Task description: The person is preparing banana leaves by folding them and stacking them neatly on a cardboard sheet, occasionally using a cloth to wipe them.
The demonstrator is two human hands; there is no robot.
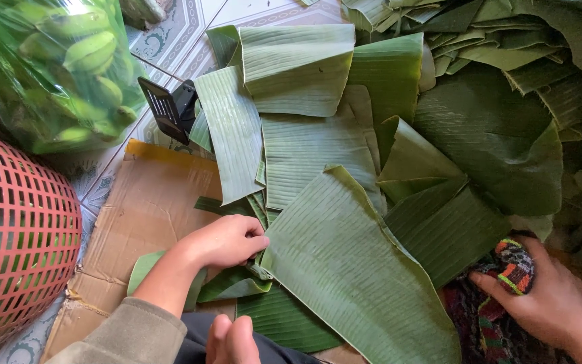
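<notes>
Your left hand [227,241] is pinching the corner of the big banana leaf [358,269], which runs lengthwise away toward lower right. Your right hand [554,303] is curled around a striped cloth [514,264] just past its far edge.

Tiled floor [176,34] under cardboard [149,209], banana leaves [304,148].

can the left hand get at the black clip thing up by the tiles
Probably yes: the left hand pinches a leaf edge, and only flat cardboard lies between it and the black clip.
</notes>
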